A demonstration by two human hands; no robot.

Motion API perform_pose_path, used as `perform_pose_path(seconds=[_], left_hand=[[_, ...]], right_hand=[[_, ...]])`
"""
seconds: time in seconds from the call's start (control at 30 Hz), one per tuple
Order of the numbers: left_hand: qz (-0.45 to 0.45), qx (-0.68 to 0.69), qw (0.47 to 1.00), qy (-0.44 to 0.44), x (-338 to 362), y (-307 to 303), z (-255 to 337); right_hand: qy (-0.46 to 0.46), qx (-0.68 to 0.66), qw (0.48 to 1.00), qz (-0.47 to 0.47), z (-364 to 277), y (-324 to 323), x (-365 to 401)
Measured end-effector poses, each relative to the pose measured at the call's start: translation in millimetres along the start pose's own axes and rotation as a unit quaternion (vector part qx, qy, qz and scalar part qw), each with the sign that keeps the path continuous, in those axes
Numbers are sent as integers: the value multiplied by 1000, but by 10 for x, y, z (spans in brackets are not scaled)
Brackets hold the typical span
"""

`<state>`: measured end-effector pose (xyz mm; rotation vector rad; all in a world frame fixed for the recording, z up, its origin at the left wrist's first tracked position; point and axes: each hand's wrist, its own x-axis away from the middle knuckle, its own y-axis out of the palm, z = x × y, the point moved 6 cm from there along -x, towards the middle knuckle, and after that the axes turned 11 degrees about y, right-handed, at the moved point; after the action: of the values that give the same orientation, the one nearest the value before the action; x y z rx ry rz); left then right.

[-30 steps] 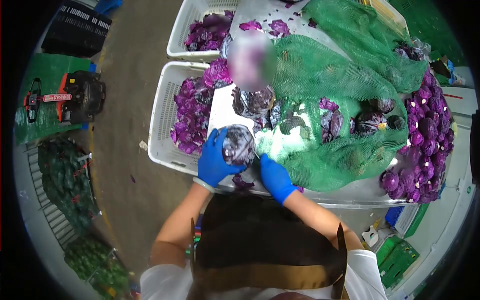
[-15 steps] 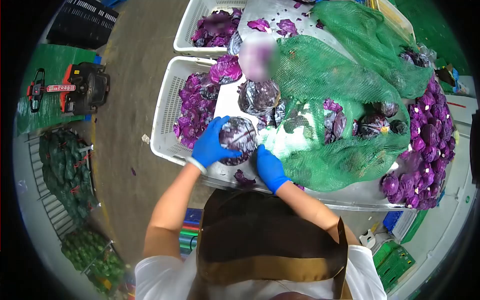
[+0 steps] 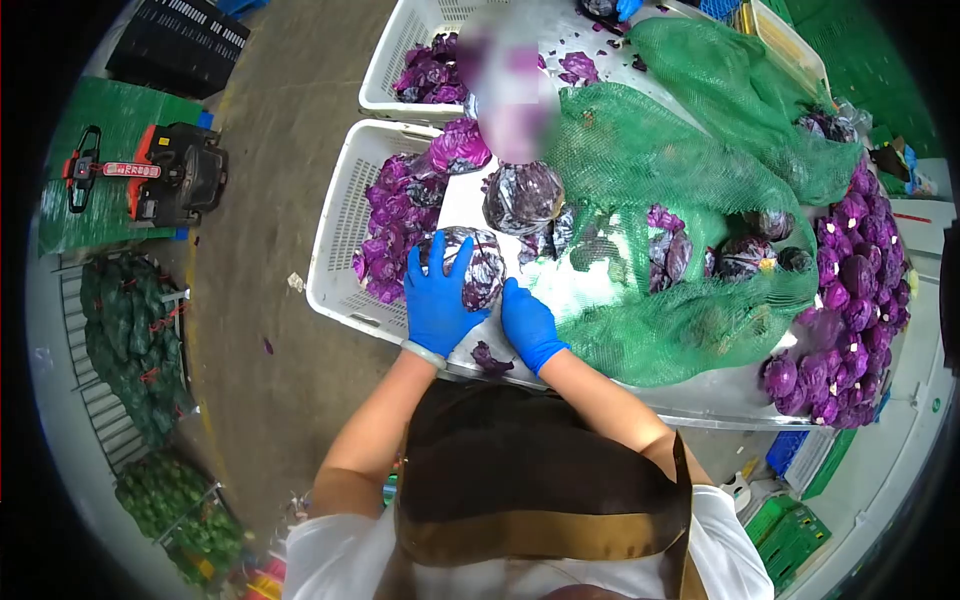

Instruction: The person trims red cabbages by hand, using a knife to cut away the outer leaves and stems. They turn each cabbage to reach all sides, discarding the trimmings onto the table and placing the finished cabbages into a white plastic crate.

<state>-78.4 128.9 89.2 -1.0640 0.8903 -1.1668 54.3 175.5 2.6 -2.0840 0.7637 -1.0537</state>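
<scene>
Red cabbage [image 3: 478, 268] sits on the tabletop [image 3: 700, 400] just beside the white crate [image 3: 335, 255], left hand [image 3: 437, 300] spread wide and gripping it, right hand [image 3: 528, 325] curled against it, its contents impossible to tell; a firm hold should stop rolling.

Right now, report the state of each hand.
Left hand: fingers spread, gripping the red cabbage.
Right hand: curled beside the cabbage; whether it holds anything cannot be told.

Steel table [image 3: 690, 395] bears green net sacks [image 3: 660, 180], red cabbages [image 3: 860, 270] (some netted) and leaf scraps [image 3: 488, 357].
</scene>
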Motion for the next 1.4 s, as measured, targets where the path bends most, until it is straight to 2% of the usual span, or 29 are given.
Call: perform_pose_path(seconds=[0.03,0.17,0.27,0.4,0.47,0.57,0.6,0.67,0.7,0.73,0.8,0.87,0.9,1.0,1.03,1.13,1.2,1.27,1.3,1.33,1.4], left_hand=[[24,11,1000,14,-46,-14,-29],[-23,48,998,-14,-123,-55,-114],[-29,81,996,31,-236,-52,-276],[-118,168,979,3,-519,26,-666],[-117,226,967,19,-708,131,-898],[-163,323,932,16,-1010,336,-1184],[-156,307,939,18,-1017,337,-1145],[-139,272,952,18,-895,261,-996],[-118,217,969,4,-765,226,-854],[-97,164,981,27,-629,150,-638],[-55,41,997,21,-308,-12,-175],[-2,78,997,17,-57,-67,-219],[27,99,995,17,12,-66,-263],[104,166,980,-40,400,-30,-459],[117,184,975,-50,501,-23,-490],[185,243,946,-106,752,217,-606],[254,285,907,-175,853,286,-584],[347,336,819,-311,892,560,-714],[379,373,776,-339,862,433,-642],[418,358,765,-334,892,499,-715],[416,427,718,-360,963,604,-845]], right_hand=[[-4,-5,1000,1,-16,-25,31],[12,15,997,-73,-150,-303,149],[25,8,998,-64,-92,-114,94],[22,0,999,25,-21,149,-147],[10,-31,999,43,-29,181,-363],[-20,-51,996,66,19,276,-620],[-35,-52,995,76,18,259,-680],[-5,-24,998,54,79,292,-667],[4,-9,999,37,142,359,-670],[15,5,1000,16,214,437,-612],[8,11,999,33,299,506,-471],[-24,-6,999,48,404,618,-441],[2,-44,999,21,398,561,-433],[-87,-53,994,43,290,485,-394],[-63,-66,995,-27,231,469,-449],[-96,-72,990,-71,63,427,-550],[-92,-24,992,-78,-106,268,-538],[-121,10,987,-107,-252,117,-417],[-131,25,986,-104,-300,48,-385],[-142,40,984,-98,-356,-19,-399],[-198,137,968,-70,-460,-200,-569]])
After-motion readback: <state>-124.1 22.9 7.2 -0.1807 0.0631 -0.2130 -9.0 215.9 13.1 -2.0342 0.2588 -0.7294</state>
